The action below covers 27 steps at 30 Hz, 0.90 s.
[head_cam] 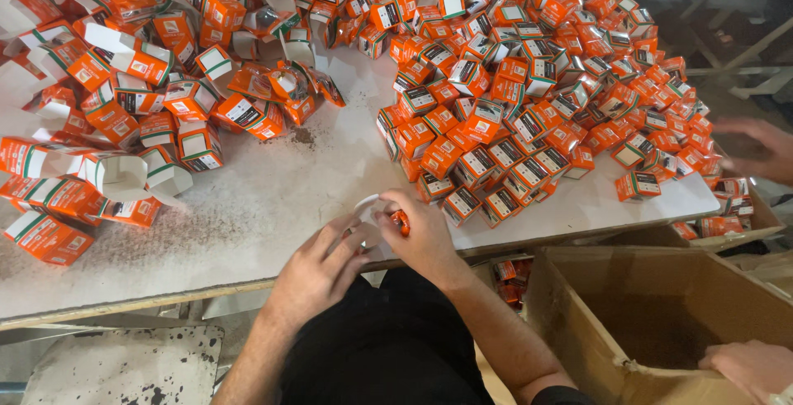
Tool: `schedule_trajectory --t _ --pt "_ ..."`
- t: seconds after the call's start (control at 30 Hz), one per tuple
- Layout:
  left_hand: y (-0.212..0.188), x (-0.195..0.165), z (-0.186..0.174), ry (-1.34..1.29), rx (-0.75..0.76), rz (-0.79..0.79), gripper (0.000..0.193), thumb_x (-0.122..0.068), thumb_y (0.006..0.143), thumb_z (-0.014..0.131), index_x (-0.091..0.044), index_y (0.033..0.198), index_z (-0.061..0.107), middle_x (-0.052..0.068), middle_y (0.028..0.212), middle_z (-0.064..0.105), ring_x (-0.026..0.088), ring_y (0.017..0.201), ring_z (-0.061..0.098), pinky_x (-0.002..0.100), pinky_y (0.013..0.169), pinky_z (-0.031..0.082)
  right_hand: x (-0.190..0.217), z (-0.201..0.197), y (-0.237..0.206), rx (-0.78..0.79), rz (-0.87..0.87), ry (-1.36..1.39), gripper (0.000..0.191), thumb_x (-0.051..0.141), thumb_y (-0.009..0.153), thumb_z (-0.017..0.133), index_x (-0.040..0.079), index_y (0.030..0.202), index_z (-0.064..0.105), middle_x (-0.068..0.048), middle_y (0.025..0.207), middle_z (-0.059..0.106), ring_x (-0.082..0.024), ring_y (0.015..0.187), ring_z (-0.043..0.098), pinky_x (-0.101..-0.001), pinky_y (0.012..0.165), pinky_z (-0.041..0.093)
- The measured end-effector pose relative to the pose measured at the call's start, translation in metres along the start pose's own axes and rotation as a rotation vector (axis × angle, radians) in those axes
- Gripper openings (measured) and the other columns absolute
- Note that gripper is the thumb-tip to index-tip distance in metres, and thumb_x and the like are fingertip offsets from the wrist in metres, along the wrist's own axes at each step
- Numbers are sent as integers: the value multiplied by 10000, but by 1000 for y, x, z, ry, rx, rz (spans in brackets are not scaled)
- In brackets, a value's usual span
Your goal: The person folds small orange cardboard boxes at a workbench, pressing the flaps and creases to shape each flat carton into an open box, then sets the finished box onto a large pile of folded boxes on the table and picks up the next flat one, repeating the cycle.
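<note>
- Nearest to me, the person's left hand (pixel 318 266) and right hand (pixel 421 232) meet at the near edge of the white table (pixel 273 198), both on one small orange carton (pixel 388 217) with its white flap turned up.
- The left grip pinches the white flap side; the right grip is pressed together round the orange body. The carton sits between the two hands, just above the table edge.
- I judge the step in hand to be folding or closing this one carton; the next move calls for a firm tuck of the flap without crushing the thin card.
- To the right, an open brown cardboard box (pixel 661 314) stands below the table, another person's hand (pixel 747 368) resting on its rim.
- Farther on, a heap of closed orange cartons (pixel 537 108) covers the table's right half; flat and half-open ones (pixel 124 99) sprawl at left.
- At the far right a second other hand (pixel 756 149) hovers, blurred.
</note>
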<state>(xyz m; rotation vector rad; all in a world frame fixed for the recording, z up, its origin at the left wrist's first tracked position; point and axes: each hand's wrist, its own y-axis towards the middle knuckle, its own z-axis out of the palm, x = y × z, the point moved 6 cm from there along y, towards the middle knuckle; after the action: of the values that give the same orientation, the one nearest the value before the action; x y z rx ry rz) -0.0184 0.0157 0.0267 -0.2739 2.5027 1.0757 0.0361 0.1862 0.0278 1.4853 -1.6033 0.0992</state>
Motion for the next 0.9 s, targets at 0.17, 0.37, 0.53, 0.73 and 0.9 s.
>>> schedule_trajectory --t 0.17,0.37,0.53,0.73,0.9 --pt "-2 0 -18 242 -58 86 363 -30 702 777 -48 1051 679 69 1216 636 321 1196 675 458 997 571 3 2 2 58 -54 -1 172 102 962 673 51 1118 619 -141 891 742 -317 792 738 -397 668 557" --pt "-13 -6 -7 176 -268 -25 386 -122 689 841 -34 1011 647 240 1274 597 430 1206 594 497 951 533 -3 22 -1 157 10 -150 125 118 1014 614 77 1132 610 -145 800 715 -367 764 710 -461 647 516" --pt "-3 14 10 46 -180 -191 406 -93 777 854 -45 1056 562 177 1312 633 366 1180 635 451 922 582 1 17 -9 85 -64 -49 355 118 998 665 48 1308 507 -176 1029 648 -345 956 660 -425 795 532" --pt "7 27 15 -130 -119 -255 554 -29 780 812 -46 1280 575 173 1286 640 358 1137 644 389 842 612 -10 -11 -34 55 -15 178 659 -43 927 665 32 1507 360 -206 1408 403 -325 1263 540 -394 971 568" --pt "8 22 13 -99 -104 -227 622 -37 776 821 -57 1337 553 159 1276 655 355 1130 649 404 882 589 21 -23 -32 -251 -345 -73 488 27 913 795 87 1317 527 -139 1287 611 -310 1186 626 -408 996 540"
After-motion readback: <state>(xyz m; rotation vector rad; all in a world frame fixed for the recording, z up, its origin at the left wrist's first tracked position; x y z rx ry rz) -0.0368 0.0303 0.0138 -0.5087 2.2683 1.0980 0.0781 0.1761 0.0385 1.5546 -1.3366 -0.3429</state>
